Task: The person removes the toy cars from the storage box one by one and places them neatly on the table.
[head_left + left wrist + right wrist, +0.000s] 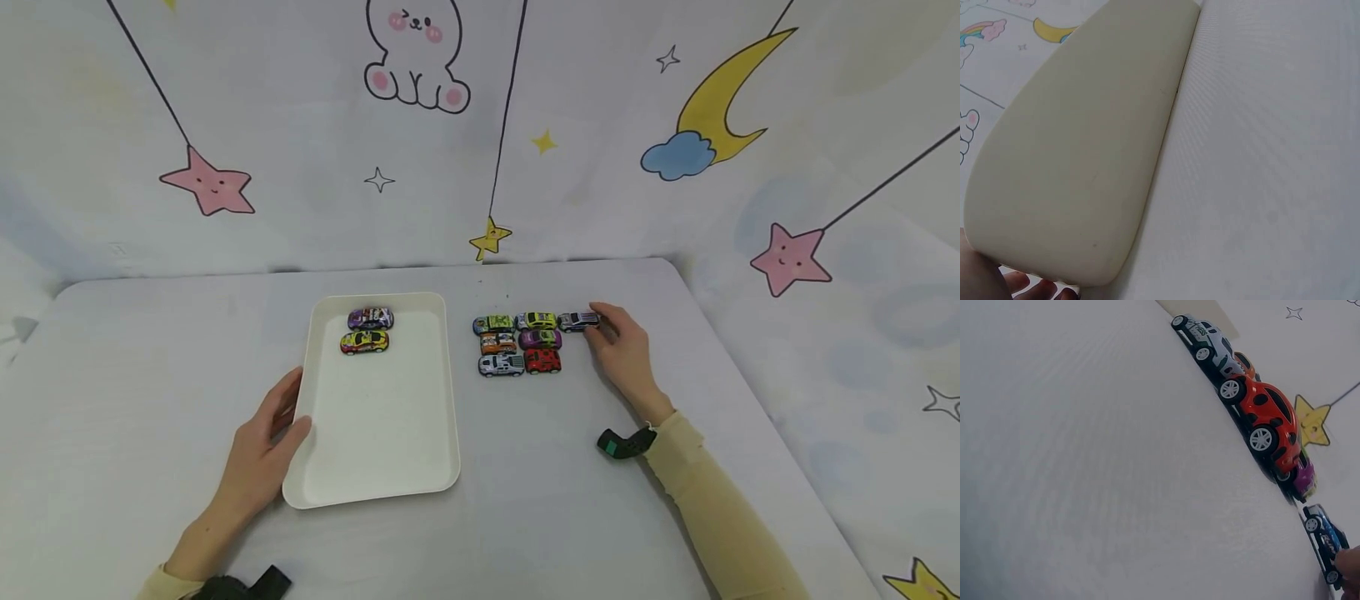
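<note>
At the left side of a white tray (375, 417), my left hand (258, 446) holds the edge, thumb at the rim and fingers bent against the side. The left wrist view shows the tray's outer wall (1079, 137) close up, with fingertips at its lower end. On the right, my right hand (624, 354) pinches a small dark blue and white toy car (577, 322) at the end of the back row. In the right wrist view that toy car stands on its wheels, a fingertip against its side. A red toy car with black spots (1272, 415) is nearby.
Inside the tray's far end are a purple toy car (370, 317) and a yellow and red one (364, 342). Close-packed beside the held car stand a green (492, 325), a yellow (536, 320), an orange (498, 342), a purple-green (540, 338) and a silver car (501, 365).
</note>
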Available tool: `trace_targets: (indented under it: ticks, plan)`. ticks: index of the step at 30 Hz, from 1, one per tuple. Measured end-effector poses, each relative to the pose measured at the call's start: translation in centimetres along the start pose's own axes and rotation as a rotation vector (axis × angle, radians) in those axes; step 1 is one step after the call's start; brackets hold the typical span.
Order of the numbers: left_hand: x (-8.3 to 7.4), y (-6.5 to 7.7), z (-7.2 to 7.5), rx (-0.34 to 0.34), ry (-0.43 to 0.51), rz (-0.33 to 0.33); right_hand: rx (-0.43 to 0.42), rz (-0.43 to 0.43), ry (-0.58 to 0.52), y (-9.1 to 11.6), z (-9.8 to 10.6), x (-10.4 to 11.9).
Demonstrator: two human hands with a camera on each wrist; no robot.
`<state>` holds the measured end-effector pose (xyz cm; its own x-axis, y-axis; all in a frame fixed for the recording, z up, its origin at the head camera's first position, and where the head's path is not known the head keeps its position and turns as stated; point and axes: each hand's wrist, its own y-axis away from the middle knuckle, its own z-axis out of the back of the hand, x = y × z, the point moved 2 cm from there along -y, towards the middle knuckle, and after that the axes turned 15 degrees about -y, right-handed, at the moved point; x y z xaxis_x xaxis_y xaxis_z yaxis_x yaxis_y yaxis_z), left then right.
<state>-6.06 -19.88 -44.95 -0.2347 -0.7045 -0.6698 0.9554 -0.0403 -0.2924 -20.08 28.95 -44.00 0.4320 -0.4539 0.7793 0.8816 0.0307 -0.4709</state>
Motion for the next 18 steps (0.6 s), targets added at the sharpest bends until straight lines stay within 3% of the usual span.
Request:
trace_targets:
  ticks: [6, 14, 18]
  plan:
    - [-0.18, -0.03, 0.08, 0.012, -0.023, 0.011, -0.089, 0.053, 0.023, 0.01, 0.18, -0.01]
    - [-0.29, 0.02, 0.10, 0.026, -0.039, 0.025, -0.094, 0.051, 0.033, 0.13, 0.14, 0.01]
    - [-0.20, 0.03, 0.02, 0.021, -0.039, 0.021, -0.127, 0.104, 0.057, 0.33, 0.04, 0.34]
